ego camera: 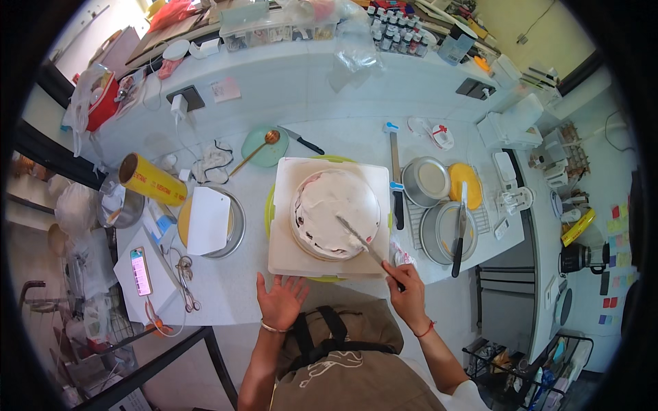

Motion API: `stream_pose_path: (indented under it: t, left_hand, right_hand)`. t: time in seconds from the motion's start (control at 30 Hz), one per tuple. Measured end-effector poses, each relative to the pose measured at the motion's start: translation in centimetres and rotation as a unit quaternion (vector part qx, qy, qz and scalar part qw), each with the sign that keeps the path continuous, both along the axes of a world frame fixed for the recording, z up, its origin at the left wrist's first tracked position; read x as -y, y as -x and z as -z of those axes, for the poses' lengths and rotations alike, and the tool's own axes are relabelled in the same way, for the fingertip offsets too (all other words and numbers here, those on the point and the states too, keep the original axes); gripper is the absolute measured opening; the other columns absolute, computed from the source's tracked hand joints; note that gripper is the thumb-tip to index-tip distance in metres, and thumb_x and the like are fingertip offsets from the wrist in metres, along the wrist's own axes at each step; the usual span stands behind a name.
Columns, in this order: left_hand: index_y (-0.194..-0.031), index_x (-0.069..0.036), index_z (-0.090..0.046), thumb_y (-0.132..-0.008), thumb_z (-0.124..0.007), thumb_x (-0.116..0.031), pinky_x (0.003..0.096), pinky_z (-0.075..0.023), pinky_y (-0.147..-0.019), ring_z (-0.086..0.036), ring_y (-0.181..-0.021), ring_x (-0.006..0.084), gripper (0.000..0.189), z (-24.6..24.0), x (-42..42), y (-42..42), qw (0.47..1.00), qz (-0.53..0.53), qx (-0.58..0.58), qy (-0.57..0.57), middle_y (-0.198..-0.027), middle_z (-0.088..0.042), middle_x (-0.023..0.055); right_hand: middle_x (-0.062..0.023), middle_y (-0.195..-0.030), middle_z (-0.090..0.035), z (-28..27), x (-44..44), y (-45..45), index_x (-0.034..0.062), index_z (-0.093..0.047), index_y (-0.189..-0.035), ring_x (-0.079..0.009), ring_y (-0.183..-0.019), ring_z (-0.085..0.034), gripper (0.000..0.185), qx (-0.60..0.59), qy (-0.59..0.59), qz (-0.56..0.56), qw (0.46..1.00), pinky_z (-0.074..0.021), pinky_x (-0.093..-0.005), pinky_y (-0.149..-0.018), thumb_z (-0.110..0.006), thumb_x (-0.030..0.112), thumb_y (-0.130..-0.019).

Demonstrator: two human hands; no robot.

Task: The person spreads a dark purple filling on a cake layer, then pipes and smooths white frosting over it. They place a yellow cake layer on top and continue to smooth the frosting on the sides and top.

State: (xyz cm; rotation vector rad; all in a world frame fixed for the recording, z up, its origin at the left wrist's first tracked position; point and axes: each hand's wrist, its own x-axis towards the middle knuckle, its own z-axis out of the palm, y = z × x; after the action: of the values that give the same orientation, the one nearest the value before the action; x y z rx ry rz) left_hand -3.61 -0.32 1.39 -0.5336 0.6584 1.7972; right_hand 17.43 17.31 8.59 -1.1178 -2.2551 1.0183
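A round cake (336, 205) covered in white cream sits on a square white board (281, 246), over a green turntable (269, 210). Dark filling shows through the cream along its lower left side. My right hand (406, 285) grips an icing spatula (367, 246) by its dark handle, and the blade lies across the cake's lower right top. My left hand (281, 303) is spread palm up by the board's front edge, with nothing in it. Whether its fingertips touch the board I cannot tell.
Left of the cake are a yellow film roll (154, 180), a round pan (237, 231), scissors (186, 287) and a phone (139, 271). To the right lie a long knife (396, 169), cake tins (425, 180) and a second spatula (460, 236). Behind, a green plate (257, 144) bears a spoon.
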Motion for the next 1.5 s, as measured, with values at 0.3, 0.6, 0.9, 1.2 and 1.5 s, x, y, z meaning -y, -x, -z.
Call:
stream_pose_path:
  t: [0.3, 0.6, 0.9, 1.2, 1.5]
  left_hand:
    - [-0.128, -0.021, -0.043, -0.082, -0.044, -0.068, 0.0447, -0.0296, -0.102, -0.040, -0.120, 0.0234, 0.066, 0.8, 0.5, -0.1, 1.000, 0.011, -0.018, 0.011, -0.129, -0.047, 0.0049]
    - [-0.132, -0.023, -0.041, -0.086, -0.042, -0.062, 0.0434, -0.0335, -0.099, -0.041, -0.122, 0.0227, 0.061, 2.3, 0.6, -1.3, 0.991, 0.126, -0.045, -0.012, -0.128, -0.050, 0.0088]
    - [-0.142, -0.022, -0.030, -0.086, -0.050, -0.032, 0.0399, -0.0353, -0.098, -0.040, -0.125, 0.0209, 0.061, 1.8, 0.1, -2.1, 0.975, 0.167, -0.150, -0.009, -0.136, -0.045, 0.0075]
    - [-0.135, -0.020, -0.039, -0.079, -0.049, -0.020, 0.0460, -0.0343, -0.099, -0.039, -0.127, 0.0215, 0.056, 1.3, 0.4, -1.0, 0.996, 0.039, -0.085, 0.002, -0.135, -0.047, 0.0084]
    - [-0.134, -0.020, -0.040, -0.076, -0.046, -0.019, 0.0506, -0.0305, -0.103, -0.040, -0.127, 0.0232, 0.058, 2.6, 1.4, -1.3, 0.995, 0.050, -0.078, -0.034, -0.133, -0.048, 0.0071]
  right_hand:
    - [-0.0065, -0.082, -0.056, 2.0, -1.2, -0.8, 0.0087, -0.066, -0.114, -0.0140, -0.072, -0.052, 0.037, -0.069, 0.105, 0.009, 0.992, -0.0423, -0.0250, -0.064, -0.060, -0.005, -0.080]
    - [-0.0077, -0.082, -0.052, 1.7, -1.7, -0.5, 0.0091, -0.067, -0.113, -0.0193, -0.070, -0.051, 0.039, 0.015, -0.156, 0.060, 0.986, -0.0428, -0.0273, -0.062, -0.061, -0.007, -0.078]
    - [-0.0081, -0.086, -0.057, 0.9, -0.9, -0.2, 0.0077, -0.066, -0.114, -0.0172, -0.074, -0.054, 0.039, -0.031, 0.051, 0.005, 0.998, -0.0446, -0.0248, -0.066, -0.060, -0.007, -0.079]
    - [-0.0056, -0.083, -0.055, 2.3, -2.2, -0.8, 0.0067, -0.065, -0.115, -0.0129, -0.074, -0.053, 0.039, -0.072, 0.150, 0.074, 0.983, -0.0440, -0.0242, -0.066, -0.059, -0.006, -0.079]
    - [-0.0071, -0.081, -0.054, 0.9, -1.8, 0.6, 0.0097, -0.066, -0.113, -0.0166, -0.069, -0.052, 0.038, 0.050, -0.175, 0.056, 0.982, -0.0434, -0.0264, -0.063, -0.061, -0.006, -0.079]
